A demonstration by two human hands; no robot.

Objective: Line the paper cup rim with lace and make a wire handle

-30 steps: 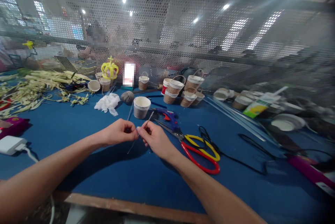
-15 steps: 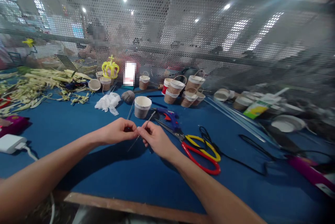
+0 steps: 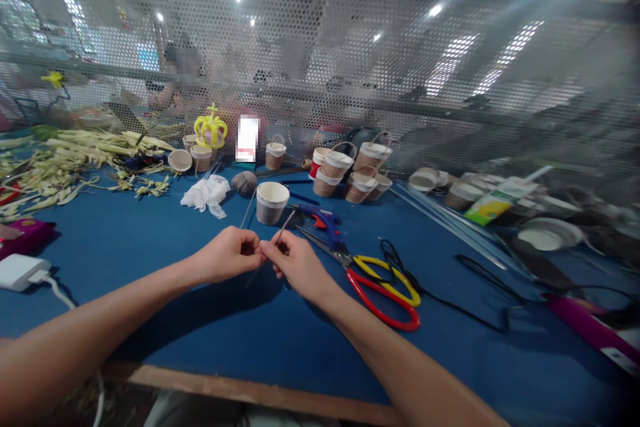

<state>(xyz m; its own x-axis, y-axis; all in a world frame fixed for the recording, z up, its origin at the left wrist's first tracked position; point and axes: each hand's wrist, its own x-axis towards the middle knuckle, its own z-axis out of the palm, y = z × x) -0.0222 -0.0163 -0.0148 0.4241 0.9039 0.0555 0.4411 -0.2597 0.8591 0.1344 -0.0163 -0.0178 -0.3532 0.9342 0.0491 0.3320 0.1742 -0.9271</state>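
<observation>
Both of my hands meet above the blue table, fingertips pinched together on a thin grey strand that slants up to the right and down to the left. My left hand is closed on its lower part, my right hand on the part just right of it. A small white-rimmed woven cup stands just beyond my hands. A ball of grey twine lies left of that cup.
Red-and-yellow scissors and a blue glue gun lie right of my hands. Several small cups stand at the back, with a yellow crown, pale leaf strips, a white charger and a perforated metal screen.
My hands stay pinched on the strand and have shifted only slightly; the view has moved a little.
</observation>
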